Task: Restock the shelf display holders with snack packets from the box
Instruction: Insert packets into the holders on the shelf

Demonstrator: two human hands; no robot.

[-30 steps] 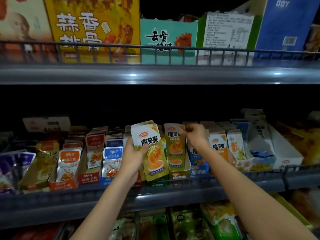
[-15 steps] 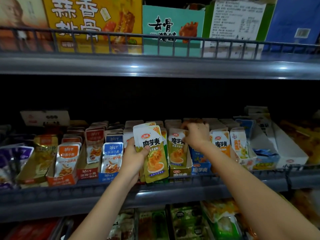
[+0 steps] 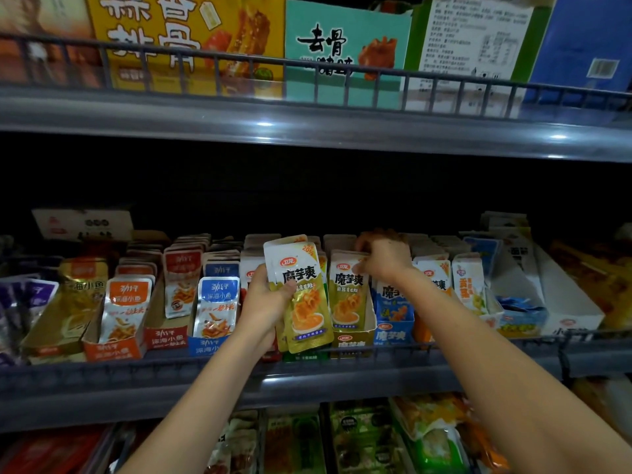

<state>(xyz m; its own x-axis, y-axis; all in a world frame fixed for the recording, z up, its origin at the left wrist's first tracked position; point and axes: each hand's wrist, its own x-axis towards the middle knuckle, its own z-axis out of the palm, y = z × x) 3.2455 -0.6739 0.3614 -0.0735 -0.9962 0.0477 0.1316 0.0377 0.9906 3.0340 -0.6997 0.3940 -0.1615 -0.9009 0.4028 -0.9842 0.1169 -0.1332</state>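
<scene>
Packets (image 3: 306, 313) tight within left grip (image 3: 263, 302)

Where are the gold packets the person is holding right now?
Head view, centre of the middle shelf: the left hand grips the gold packets, just left of the gold holder whose packets the right hand touches.

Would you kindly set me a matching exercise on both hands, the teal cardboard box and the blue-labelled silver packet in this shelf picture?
1. left hand
2. right hand
3. teal cardboard box
4. blue-labelled silver packet

A. on the upper shelf
B. grips gold-and-white snack packets
C. fronts a blue cardboard holder
D. curls over racked packets in the gold cardboard holder

Pairs: 1-B, 2-D, 3-A, 4-C.
</scene>
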